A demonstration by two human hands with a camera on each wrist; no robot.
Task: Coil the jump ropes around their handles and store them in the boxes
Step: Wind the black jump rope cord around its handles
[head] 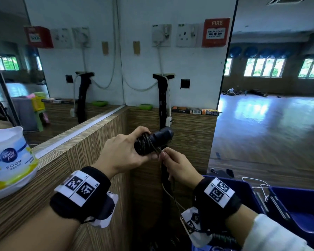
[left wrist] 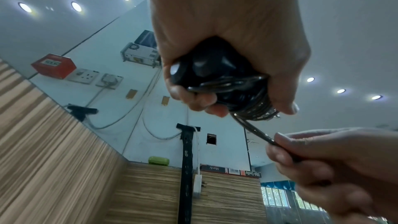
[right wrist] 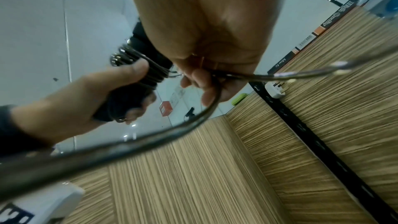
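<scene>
My left hand [head: 123,153] grips the black jump rope handles [head: 160,137], with several turns of dark rope coiled around them [head: 145,144]. In the left wrist view the handle ends [left wrist: 206,67] show inside the fist, coils [left wrist: 249,106] below. My right hand [head: 178,164] pinches the loose rope [left wrist: 256,130] just below the bundle; the free length hangs down past my right wrist [head: 172,194]. In the right wrist view the rope [right wrist: 193,122] loops out from under the fingers [right wrist: 196,79]. Blue boxes [head: 301,198] stand at lower right, one holding thin items.
A wood-grain counter [head: 43,171] runs along my left with an air freshener tub [head: 9,160] on it. A wood-panelled wall [head: 188,131] with a black strip and white plug [head: 168,121] is straight ahead. Open gym floor [head: 270,133] lies to the right.
</scene>
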